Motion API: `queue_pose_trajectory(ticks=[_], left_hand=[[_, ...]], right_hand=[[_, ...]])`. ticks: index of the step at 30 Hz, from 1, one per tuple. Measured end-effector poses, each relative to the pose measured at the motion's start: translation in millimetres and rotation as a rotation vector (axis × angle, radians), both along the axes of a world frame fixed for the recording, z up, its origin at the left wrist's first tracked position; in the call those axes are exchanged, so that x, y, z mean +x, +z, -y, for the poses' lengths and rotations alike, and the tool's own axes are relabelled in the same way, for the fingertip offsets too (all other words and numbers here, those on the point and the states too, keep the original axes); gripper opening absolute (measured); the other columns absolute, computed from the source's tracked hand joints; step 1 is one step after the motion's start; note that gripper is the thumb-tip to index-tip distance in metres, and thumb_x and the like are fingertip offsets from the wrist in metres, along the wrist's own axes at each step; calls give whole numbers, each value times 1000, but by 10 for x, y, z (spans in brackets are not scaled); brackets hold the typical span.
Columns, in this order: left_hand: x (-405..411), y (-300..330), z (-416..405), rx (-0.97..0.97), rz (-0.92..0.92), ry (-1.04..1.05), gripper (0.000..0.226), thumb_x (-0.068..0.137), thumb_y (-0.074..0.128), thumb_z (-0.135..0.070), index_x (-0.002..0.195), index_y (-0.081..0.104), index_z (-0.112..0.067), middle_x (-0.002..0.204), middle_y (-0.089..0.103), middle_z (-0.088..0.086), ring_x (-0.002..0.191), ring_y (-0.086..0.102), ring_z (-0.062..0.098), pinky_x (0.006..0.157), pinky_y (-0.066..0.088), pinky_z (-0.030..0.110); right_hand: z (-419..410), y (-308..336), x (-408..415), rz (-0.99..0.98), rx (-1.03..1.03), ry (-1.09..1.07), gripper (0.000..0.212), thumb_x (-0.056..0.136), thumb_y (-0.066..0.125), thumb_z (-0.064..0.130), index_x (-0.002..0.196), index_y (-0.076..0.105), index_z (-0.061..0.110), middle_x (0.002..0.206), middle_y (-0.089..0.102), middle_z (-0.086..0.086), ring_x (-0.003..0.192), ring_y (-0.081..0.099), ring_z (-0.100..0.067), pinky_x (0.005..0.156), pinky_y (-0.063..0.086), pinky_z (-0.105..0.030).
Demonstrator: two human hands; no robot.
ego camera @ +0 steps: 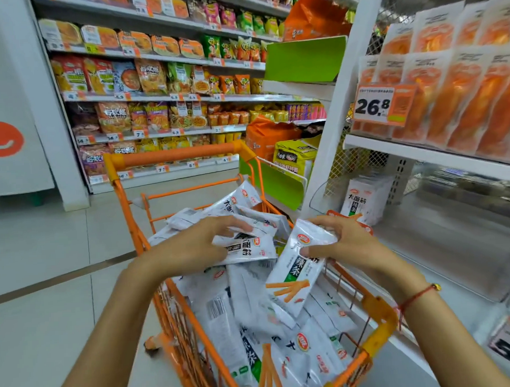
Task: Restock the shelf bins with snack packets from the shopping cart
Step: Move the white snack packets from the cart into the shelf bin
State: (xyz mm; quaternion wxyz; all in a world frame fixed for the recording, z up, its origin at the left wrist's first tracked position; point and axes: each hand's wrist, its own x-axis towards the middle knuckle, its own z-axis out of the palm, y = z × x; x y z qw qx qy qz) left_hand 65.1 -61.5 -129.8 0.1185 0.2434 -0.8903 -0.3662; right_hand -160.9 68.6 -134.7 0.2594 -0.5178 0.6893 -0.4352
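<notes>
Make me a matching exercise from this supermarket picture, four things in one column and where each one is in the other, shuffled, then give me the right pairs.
Column one:
1. packet with orange sticks
2. price tag reading 26.8
3. red string bracelet
4. upright stack of white packets

Column two:
A. on the right wrist
B. in the clear bin on the lower shelf at right
C. gripped by the right hand above the orange cart
D. on the front of the shelf of orange packets

Pairs: 1-C, 2-D, 3-A, 4-B
</notes>
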Motion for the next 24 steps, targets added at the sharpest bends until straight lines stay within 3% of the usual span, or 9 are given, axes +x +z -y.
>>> queue_pose_trajectory(ticks=[3, 5, 7, 10, 12, 15, 17, 20, 24], left_hand=[[-43, -116, 13, -199, 273, 69, 60, 85, 49, 0, 129, 45, -41, 143, 40, -8, 128, 45, 16, 103, 42, 41], [-120, -165, -9, -269, 293, 34, 60, 83, 51, 0, 129, 49, -40, 146, 40, -8, 132, 42, 15, 103, 41, 41], [-169, -144, -47, -221, 273, -42, 50, 88, 56, -6, 127, 52, -38, 146, 40, -11, 134, 41, 13, 103, 41, 40], [-184, -63, -110, 20, 211, -43, 46, 90, 60, -43, 134, 51, -33, 143, 44, -16, 128, 47, 7, 105, 41, 33], [-198, -25, -148, -19, 203, 14, 52, 85, 58, -56, 131, 54, -32, 137, 51, -15, 121, 52, 7, 103, 42, 34], [-289, -44, -216, -254, 358, 86, 62, 79, 66, -56, 132, 51, -27, 129, 57, -9, 113, 57, 13, 98, 46, 35], [-376, -64, -271, -228, 408, 61, 64, 78, 69, -54, 131, 54, -20, 125, 60, -4, 110, 59, 17, 97, 47, 37], [-463, -56, -322, -97, 336, -58, 43, 79, 74, -42, 112, 69, -14, 110, 70, 0, 96, 65, 21, 88, 50, 42], [-529, -53, -333, 18, 243, -31, 27, 91, 60, -37, 113, 58, -22, 121, 57, -9, 114, 55, 19, 97, 44, 38]], right_hand=[[-17, -3, -38, 230, -24, -46, 26, 74, 77, 3, 96, 69, 15, 94, 73, -4, 73, 70, -8, 63, 56, -15], [-27, -24, -22, 399, -41, -70, 15, 78, 72, 3, 90, 71, 11, 95, 75, -10, 75, 72, -16, 69, 59, -22], [-33, -56, -23, 465, -63, -70, 14, 81, 69, 5, 94, 72, 9, 94, 75, -10, 76, 73, -16, 68, 59, -23], [-43, -47, -38, 459, -80, -65, 17, 83, 69, 11, 100, 71, 11, 94, 75, -7, 78, 72, -14, 66, 58, -23], [-51, -36, -53, 423, -102, -101, 21, 84, 69, 11, 105, 69, 12, 96, 75, -6, 78, 72, -14, 66, 58, -23], [-73, -31, -45, 328, -137, -154, 19, 86, 67, 11, 105, 67, 11, 92, 74, -4, 71, 72, -9, 59, 57, -20], [-100, -30, -28, 230, -177, -190, 15, 88, 66, 10, 102, 66, 12, 88, 71, 0, 64, 69, 0, 55, 54, -15], [-124, -16, -33, 143, -269, -257, 14, 89, 65, 12, 102, 65, 18, 88, 70, 1, 68, 69, -2, 60, 57, -18], [-164, 92, -96, 444, -380, -294, 17, 85, 69, 13, 101, 67, 14, 89, 74, 1, 70, 71, -9, 56, 55, -20]])
